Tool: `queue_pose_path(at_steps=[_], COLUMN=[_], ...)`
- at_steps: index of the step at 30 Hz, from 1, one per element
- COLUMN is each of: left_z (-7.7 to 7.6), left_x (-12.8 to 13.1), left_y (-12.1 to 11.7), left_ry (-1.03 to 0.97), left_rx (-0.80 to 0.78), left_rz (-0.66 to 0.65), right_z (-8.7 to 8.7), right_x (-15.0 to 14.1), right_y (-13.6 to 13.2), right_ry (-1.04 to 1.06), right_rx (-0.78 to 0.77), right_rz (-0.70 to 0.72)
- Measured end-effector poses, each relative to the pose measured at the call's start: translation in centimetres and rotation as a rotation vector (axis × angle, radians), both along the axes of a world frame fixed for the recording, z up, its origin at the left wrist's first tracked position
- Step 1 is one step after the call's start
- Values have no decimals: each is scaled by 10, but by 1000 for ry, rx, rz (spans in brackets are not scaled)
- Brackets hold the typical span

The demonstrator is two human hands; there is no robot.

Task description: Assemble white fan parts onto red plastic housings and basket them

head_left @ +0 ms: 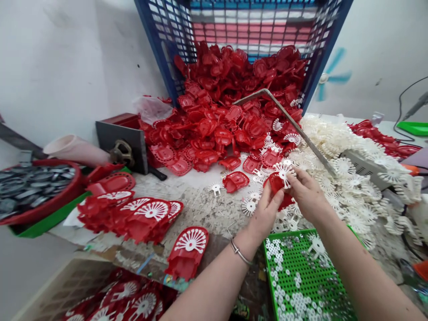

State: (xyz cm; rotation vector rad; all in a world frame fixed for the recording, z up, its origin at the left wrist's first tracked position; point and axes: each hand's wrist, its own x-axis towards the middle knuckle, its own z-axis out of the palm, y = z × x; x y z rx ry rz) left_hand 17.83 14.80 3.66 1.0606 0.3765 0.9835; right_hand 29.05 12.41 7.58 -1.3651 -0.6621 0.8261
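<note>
My left hand [264,211] grips a red plastic shell [275,182] near the middle right of the table. Pinched in my right hand [306,192] is a white fan-shaped plastic piece [284,173], which overlaps the shell's upper edge; whether it is seated there I cannot tell. A loose red shell [236,181] lies just left of my hands, beside a single white fan piece [216,188]. Below them sits a green perforated tray [267,272] holding small white rings [297,305] and tiny metal parts. At the table's front edge rests a red shell with a white fan fitted on it [187,249].
Red shells spill from a tilted blue crate [157,49], with a bent metal bar [294,122] across them. White fan pieces [334,138] heap on the right. Fitted shells [143,218] stack at left, near a metal block [122,142] and a red basin [76,187]. A bin [43,298] stands below.
</note>
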Motion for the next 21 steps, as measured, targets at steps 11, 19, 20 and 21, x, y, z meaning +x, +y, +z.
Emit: queue_pose_path(at_steps=[11, 19, 20, 21], left_z=[2, 2, 0, -2], left_x=[-3, -4, -4, -4], left_y=[13, 11, 12, 12], left_ry=[-6, -14, -14, -16], left_rx=[-223, -322, -311, -297], left_rz=[93, 32, 37, 41], right_z=[22, 13, 12, 10], right_x=[6, 14, 16, 16], right_y=[-18, -22, -22, -22], right_ry=[-316, -784, -843, -896], right_rx=[-25, -85, -79, -70], right_rz=[235, 196, 181, 170])
